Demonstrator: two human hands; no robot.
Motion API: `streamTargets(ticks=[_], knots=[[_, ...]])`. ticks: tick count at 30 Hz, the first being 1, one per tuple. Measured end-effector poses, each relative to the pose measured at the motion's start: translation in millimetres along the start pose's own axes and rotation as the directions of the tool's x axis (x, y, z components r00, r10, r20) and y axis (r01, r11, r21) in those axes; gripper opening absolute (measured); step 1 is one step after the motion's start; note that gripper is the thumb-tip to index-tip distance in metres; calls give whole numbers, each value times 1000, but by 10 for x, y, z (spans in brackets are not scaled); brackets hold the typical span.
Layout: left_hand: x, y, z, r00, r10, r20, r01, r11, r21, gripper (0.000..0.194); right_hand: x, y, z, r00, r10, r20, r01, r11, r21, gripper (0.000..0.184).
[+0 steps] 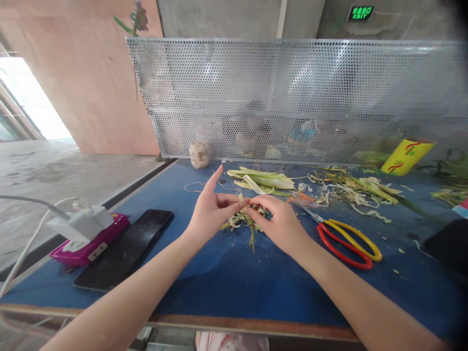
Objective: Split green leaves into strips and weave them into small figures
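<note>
My left hand (212, 207) and my right hand (276, 219) meet above a blue table (237, 278). Both pinch a small bundle of thin green and pale leaf strips (243, 218), which hangs down to the table between them. The left forefinger sticks up while the thumb and other fingers press on the strips. Right-hand fingers curl over the strips' right end. Red and yellow scissors (347, 239) lie just right of my right hand.
A black phone (127, 246) and a pink power bank (89, 241) with a white charger (82, 222) lie at the left. Leaf pieces (266, 179) and shredded scraps (351, 190) lie behind. A perforated metal screen (292, 97) closes the far edge; a yellow pack (405, 156) stands right.
</note>
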State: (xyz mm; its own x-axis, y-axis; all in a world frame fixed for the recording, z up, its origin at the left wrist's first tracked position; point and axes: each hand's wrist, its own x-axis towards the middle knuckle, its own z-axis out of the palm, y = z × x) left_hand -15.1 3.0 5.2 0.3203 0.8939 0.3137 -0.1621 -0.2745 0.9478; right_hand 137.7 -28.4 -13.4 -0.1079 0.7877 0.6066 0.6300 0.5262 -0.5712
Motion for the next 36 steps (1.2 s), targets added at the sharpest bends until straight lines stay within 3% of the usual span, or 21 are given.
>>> streamTargets(ticks=[6,8,12,21,28,36], knots=[[-27,23,37,1000,-25,7,25,999,-26,96,-1,-41,2,997,76,-19,-75,996,50,10],[-28,39,39,1000,-30,-4,30,999,-32,97,23,-22,-15,985,163,56,-171,968,183,12],[-27,58,32,999,-49,-8,49,999,-23,100,69,39,-38,930,277,243,-358,834,420,18],[-17,32,28,999,-46,2,46,995,-91,102,69,52,-48,903,324,284,-430,724,539,17],[-29,41,32,976,-212,42,216,966,-143,98,76,39,-68,879,353,320,-476,667,573,9],[-23,52,24,985,-124,120,135,987,-91,100,71,68,-89,862,358,358,-506,614,605,9]])
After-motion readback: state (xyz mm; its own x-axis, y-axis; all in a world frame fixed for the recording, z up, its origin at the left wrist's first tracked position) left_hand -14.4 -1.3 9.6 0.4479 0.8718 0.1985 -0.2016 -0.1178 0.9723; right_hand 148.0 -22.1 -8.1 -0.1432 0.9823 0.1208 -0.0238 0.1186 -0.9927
